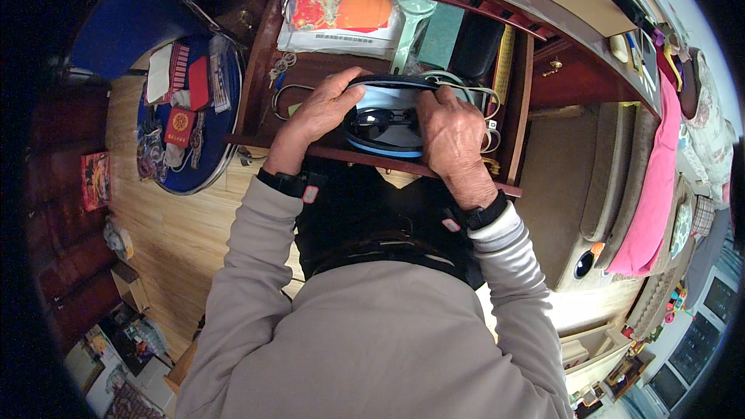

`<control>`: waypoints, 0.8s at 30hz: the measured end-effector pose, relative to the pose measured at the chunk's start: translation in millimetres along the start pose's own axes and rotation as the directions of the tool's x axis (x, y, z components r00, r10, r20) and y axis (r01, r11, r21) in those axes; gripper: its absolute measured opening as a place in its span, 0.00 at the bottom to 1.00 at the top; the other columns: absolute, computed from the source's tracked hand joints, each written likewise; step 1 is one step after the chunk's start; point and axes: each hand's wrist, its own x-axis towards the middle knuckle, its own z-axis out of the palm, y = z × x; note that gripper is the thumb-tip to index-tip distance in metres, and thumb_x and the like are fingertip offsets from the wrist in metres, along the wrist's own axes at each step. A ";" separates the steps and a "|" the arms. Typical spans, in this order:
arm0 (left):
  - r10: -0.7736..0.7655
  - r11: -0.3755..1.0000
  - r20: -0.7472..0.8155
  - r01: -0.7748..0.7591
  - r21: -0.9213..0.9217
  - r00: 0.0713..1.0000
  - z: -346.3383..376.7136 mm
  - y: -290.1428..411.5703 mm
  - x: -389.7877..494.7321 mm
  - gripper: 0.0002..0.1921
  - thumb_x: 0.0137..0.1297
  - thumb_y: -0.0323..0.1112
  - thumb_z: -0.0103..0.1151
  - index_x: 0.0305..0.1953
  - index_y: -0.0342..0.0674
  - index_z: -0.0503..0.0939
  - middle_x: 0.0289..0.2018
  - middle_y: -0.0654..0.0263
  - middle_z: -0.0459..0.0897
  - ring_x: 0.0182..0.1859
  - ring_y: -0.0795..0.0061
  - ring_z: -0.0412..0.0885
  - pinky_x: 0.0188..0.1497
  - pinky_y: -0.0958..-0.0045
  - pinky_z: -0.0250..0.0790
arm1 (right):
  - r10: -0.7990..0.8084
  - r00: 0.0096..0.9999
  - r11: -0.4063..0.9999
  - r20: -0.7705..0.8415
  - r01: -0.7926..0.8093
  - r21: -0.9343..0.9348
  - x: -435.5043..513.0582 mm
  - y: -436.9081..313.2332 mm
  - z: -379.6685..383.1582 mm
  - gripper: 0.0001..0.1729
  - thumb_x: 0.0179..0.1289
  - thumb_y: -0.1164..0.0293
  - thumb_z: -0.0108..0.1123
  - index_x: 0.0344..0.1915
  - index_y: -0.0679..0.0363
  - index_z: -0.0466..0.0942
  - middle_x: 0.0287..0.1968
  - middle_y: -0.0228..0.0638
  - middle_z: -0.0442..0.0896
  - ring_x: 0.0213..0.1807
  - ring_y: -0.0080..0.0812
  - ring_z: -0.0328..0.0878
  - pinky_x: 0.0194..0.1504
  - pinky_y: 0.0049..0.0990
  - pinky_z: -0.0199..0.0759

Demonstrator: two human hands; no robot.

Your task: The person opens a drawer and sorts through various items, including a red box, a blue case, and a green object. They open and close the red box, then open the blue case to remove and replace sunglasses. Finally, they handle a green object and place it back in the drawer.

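A black eyeglass case with a light blue lining and blue edge (pixel 384 151) lies open over the front part of a pulled-out wooden drawer (pixel 372 157). Dark-lensed sunglasses (pixel 375 119) rest inside it. My left hand (pixel 329 102) grips the case at its upper left rim, thumb on the inside. At the right, my right hand (pixel 453 125) is on the case with curled fingers reaching into its opening; whether they pinch the sunglasses cannot be seen. A pale cable (pixel 492 105) loops out beside my right hand.
Farther back in the drawer are red and orange envelopes (pixel 340 10), a pale green handheld item (pixel 412 23), a green box (pixel 440 35) and a black case (pixel 477 45). Left stands a blue chair (pixel 215 145) holding a red booklet (pixel 180 126) and cables. A brown sofa (pixel 553 186) is at right.
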 end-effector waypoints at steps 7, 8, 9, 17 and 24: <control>0.090 0.993 0.022 -0.088 -0.076 0.996 -0.6 9.2 -1.9 0.19 0.77 0.42 0.51 0.60 0.37 0.77 0.51 0.51 0.83 0.57 0.58 0.79 0.62 0.60 0.67 | -0.037 0.999 0.997 -0.007 0.038 0.062 -2.6 -5.2 -5.4 0.12 0.61 0.68 0.67 0.46 0.55 0.80 0.34 0.37 0.80 0.29 0.43 0.83 0.31 0.38 0.78; 0.099 0.992 0.039 -0.095 -0.085 0.994 -1.7 10.3 -0.6 0.19 0.77 0.42 0.51 0.60 0.37 0.77 0.50 0.52 0.83 0.56 0.58 0.79 0.62 0.60 0.68 | -0.029 0.999 0.998 0.026 0.027 0.060 -1.0 -6.8 -5.0 0.13 0.61 0.68 0.67 0.46 0.55 0.80 0.33 0.38 0.80 0.29 0.43 0.83 0.32 0.38 0.78; 0.103 0.990 0.049 -0.098 -0.103 0.993 -2.3 11.3 -0.1 0.19 0.77 0.41 0.51 0.60 0.37 0.77 0.50 0.52 0.83 0.56 0.59 0.79 0.62 0.60 0.68 | -0.024 0.998 0.998 0.058 0.021 0.057 1.6 -8.1 -4.1 0.14 0.61 0.68 0.67 0.47 0.55 0.80 0.33 0.38 0.80 0.29 0.43 0.84 0.32 0.38 0.78; 0.097 0.982 0.091 -0.080 -0.174 0.991 -2.1 4.7 4.6 0.18 0.76 0.39 0.53 0.59 0.35 0.77 0.49 0.53 0.85 0.55 0.61 0.80 0.60 0.61 0.69 | -0.031 0.998 0.997 0.061 0.026 0.076 2.3 -9.5 -5.4 0.04 0.58 0.70 0.61 0.34 0.54 0.78 0.35 0.37 0.80 0.32 0.39 0.83 0.30 0.37 0.77; 0.112 0.976 0.124 -0.086 -0.198 0.986 -2.2 -2.1 7.9 0.19 0.75 0.40 0.53 0.59 0.35 0.78 0.49 0.53 0.85 0.55 0.61 0.81 0.61 0.61 0.70 | -0.132 0.989 0.983 -0.067 0.139 0.121 -10.7 -2.8 -16.7 0.12 0.58 0.65 0.71 0.41 0.53 0.83 0.42 0.35 0.81 0.47 0.40 0.80 0.48 0.40 0.74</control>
